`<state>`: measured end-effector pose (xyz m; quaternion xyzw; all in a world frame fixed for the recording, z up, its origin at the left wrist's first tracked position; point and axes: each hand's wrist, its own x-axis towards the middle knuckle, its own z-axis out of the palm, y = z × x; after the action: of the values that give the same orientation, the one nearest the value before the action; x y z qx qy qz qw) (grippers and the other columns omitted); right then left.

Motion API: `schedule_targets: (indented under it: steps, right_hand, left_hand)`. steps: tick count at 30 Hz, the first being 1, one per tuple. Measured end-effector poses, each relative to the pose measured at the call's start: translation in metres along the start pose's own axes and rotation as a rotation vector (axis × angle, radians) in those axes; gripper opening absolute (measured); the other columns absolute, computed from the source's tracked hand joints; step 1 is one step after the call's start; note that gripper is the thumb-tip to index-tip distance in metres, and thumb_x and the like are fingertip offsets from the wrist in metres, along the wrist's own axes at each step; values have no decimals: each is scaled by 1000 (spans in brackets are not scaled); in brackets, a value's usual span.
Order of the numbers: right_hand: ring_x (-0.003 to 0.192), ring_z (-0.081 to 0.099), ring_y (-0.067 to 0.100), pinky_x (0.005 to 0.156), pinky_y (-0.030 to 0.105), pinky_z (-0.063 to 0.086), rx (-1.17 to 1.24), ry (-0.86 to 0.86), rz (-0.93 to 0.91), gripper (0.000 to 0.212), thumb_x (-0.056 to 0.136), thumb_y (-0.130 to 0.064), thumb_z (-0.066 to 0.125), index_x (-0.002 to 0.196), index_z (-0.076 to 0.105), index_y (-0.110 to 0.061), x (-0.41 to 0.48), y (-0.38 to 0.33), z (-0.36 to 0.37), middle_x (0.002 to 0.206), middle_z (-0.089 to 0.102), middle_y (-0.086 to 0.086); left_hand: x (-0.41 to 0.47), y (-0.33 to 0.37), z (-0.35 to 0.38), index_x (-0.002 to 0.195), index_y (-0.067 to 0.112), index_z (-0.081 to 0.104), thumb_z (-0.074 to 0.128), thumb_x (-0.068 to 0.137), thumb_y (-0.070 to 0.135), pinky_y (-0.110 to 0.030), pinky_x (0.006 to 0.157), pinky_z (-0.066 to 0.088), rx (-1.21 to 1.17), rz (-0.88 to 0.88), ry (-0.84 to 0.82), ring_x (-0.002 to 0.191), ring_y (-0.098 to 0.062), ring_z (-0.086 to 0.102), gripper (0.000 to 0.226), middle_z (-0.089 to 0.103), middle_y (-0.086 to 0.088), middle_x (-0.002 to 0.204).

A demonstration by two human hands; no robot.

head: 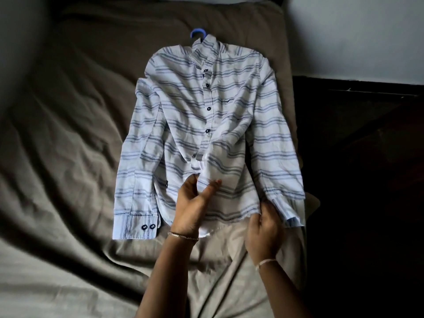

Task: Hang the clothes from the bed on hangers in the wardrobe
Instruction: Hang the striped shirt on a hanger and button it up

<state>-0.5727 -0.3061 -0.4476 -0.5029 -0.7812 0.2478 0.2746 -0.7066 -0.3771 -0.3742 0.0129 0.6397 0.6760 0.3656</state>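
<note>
The striped button-up shirt [206, 125] lies flat, front up, on the bed [68, 138], close to the bed's right edge, with its collar toward the far end and its hem toward the person. A blue hanger hook [196, 33] sticks out beside the collar, so the hanger appears to be inside the shirt already, though its shoulders are hidden under the cloth. The left hand [195, 203] is at the bottom of the front opening, thumb and fingers partly curled and pinching the loose edge of the placket. The right hand [263, 228] is curled around the hem at the shirt's lower corner, just beside the sleeve cuff that lies there. Judging by this, the hangering of this garment is nearly done: the upper front looks closed, the lowest stretch gapes open, and what remains is probably to straighten or fasten it, lift it by the hook and carry it to the wardrobe, which is not in view. By count there is one shirt, one hanger, four dark buttons showing along the placket and two more on the cuff near the bed's middle, two hands, and a thin bracelet on each wrist. No other garment shows on the taupe sheet.
</note>
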Motion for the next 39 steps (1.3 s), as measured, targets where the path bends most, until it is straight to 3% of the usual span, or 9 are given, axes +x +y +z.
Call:
schedule_targets:
  steps: [6, 10, 13, 19, 27, 30, 33, 35, 39]
  right_hand:
    - [63, 59, 35, 56, 36, 38, -75, -75, 192, 36, 80, -35, 43, 59, 56, -9, -19, 28, -9, 65, 61, 13]
    - [57, 58, 36, 52, 31, 31, -134, -89, 332, 22, 71, -32, 55, 57, 48, -16, -21, 34, -13, 59, 57, 11]
    - [74, 60, 37, 61, 38, 45, -181, -68, 188, 30, 58, -9, 77, 81, 58, -14, -23, 30, -13, 81, 60, 11]
    - [125, 40, 29, 100, 43, 28, -179, -196, -93, 103, 43, -31, 77, 138, 39, -22, -25, 9, -6, 143, 35, 5]
    - [75, 67, 35, 56, 34, 50, -207, -153, -87, 41, 64, -21, 43, 97, 65, -8, 1, 15, -7, 89, 70, 15]
    - [94, 65, 36, 74, 36, 49, 19, -51, 138, 51, 65, -6, 46, 114, 61, -4, 2, 13, -6, 105, 69, 19]
    - [99, 62, 35, 81, 35, 46, 167, 70, 336, 58, 66, -3, 39, 121, 58, -4, -1, 11, -13, 111, 68, 20]
    - [94, 64, 39, 79, 45, 49, 155, 68, 381, 59, 67, -9, 39, 123, 58, -7, -9, 15, -18, 109, 68, 20]
    - [87, 65, 32, 75, 44, 54, 155, -4, 338, 48, 74, -13, 53, 118, 53, -32, -21, 27, -23, 100, 66, 3]
  left_hand:
    - [21, -34, -3, 97, 13, 67, 68, 61, 45, -41, 78, 52, 602, -171, -47, 90, -33, 68, 48, 72, -15, 88]
    - [13, -50, -3, 81, 10, 66, 72, 75, 29, -32, 70, 43, 872, -127, -55, 88, -30, 65, 21, 69, -12, 82]
    - [6, -50, 2, 77, 9, 64, 70, 65, 29, -26, 68, 39, 845, 155, -7, 82, -25, 60, 23, 62, -5, 79]
    - [-2, -37, 27, 66, 18, 47, 63, 68, 48, -36, 62, 43, 985, 336, -65, 78, -29, 58, 34, 63, -6, 72]
    - [13, -20, 24, 84, 17, 52, 57, 67, 68, -40, 83, 46, 650, -80, -133, 98, -31, 59, 54, 65, -7, 84]
    - [17, -16, 19, 73, 11, 54, 42, 88, 68, -37, 73, 37, 824, -88, -199, 95, -40, 53, 59, 54, -18, 73]
    - [21, -26, 11, 124, 12, 59, 19, 92, 68, -37, 88, 42, 1053, -172, -278, 109, -36, 57, 76, 64, -21, 108]
    - [23, -40, 3, 126, 26, 59, 6, 78, 86, -39, 95, 43, 1153, -181, -290, 116, -32, 56, 93, 63, -13, 122]
    - [18, -56, -6, 96, 18, 66, 36, 94, 61, -35, 83, 43, 1267, -69, -231, 110, -32, 57, 52, 64, -12, 113]
